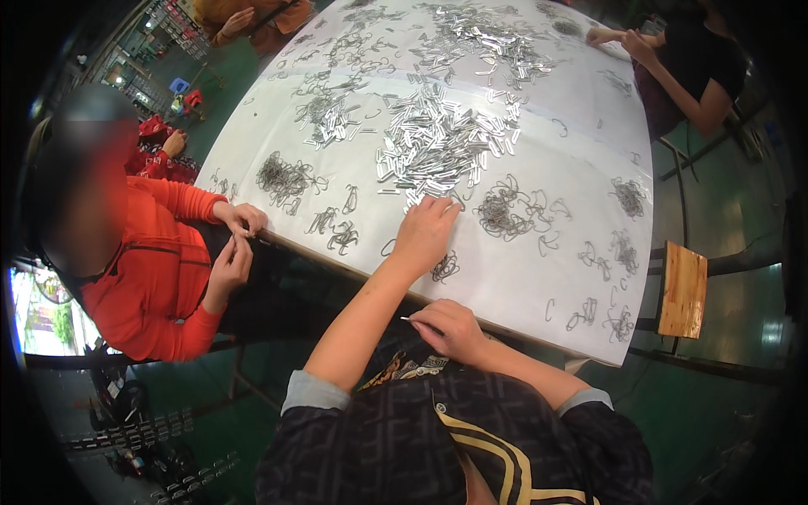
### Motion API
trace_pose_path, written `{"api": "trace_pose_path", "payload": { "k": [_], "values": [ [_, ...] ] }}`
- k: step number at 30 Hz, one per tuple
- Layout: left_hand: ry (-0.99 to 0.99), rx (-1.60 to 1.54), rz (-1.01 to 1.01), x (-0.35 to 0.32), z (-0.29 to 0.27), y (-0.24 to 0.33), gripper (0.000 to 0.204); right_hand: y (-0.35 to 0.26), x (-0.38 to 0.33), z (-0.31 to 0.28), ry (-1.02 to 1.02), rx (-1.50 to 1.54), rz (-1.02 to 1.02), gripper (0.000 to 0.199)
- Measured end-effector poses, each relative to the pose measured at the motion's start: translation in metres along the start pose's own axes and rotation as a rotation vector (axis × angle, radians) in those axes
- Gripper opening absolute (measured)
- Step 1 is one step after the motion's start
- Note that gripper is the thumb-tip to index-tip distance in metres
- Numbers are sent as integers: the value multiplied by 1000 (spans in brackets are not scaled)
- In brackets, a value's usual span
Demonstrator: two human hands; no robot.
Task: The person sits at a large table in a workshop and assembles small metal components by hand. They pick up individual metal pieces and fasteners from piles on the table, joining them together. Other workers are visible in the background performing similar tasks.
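My left hand [427, 234] reaches over the table to the near edge of a heap of small, flat silver metal pieces [438, 143]. Its fingers are curled down, with the tips against the heap, and what they pinch is hidden. Closer to me, just off the table's edge, my right hand [454, 331] is closed on a slim silver metal piece [407, 319], whose end sticks out past the thumb and fingers. Dark bent wire hooks [502, 210] lie tangled right of my left hand. A smaller clump of hooks [444, 268] sits by my left wrist.
The white-covered table [513, 290] bears more scattered hooks and another silver heap [492, 46] farther off. At left, a person in a red jacket [160, 269] works with both hands at the edge. Others sit at the far corners. A wooden stool [682, 290] stands at right.
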State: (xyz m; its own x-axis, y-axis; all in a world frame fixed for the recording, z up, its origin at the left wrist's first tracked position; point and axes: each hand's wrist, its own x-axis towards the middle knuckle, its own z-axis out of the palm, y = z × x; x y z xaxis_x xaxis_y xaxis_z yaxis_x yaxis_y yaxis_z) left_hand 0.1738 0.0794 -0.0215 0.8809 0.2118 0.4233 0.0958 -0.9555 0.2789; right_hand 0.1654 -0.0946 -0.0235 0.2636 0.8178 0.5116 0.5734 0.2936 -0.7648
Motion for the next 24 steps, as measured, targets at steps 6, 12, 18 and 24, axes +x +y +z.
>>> {"api": "trace_pose_path", "payload": {
  "k": [6, 12, 18, 24],
  "values": [
    [-297, 166, -62, 26, 14, 8, 37, -3, -2, -6, -7, 12, 5, 19],
    [-93, 47, 97, -7, -7, -8, 28, 0, -1, -7, -1, 33, 3, 18],
    [60, -17, -39, -16, -9, -29, 20, -1, 3, -7, -3, 48, 13, 17],
    [22, 101, 124, 3, 1, -19, 12, -3, 4, -6, -11, 39, -8, 16]
  ]
}}
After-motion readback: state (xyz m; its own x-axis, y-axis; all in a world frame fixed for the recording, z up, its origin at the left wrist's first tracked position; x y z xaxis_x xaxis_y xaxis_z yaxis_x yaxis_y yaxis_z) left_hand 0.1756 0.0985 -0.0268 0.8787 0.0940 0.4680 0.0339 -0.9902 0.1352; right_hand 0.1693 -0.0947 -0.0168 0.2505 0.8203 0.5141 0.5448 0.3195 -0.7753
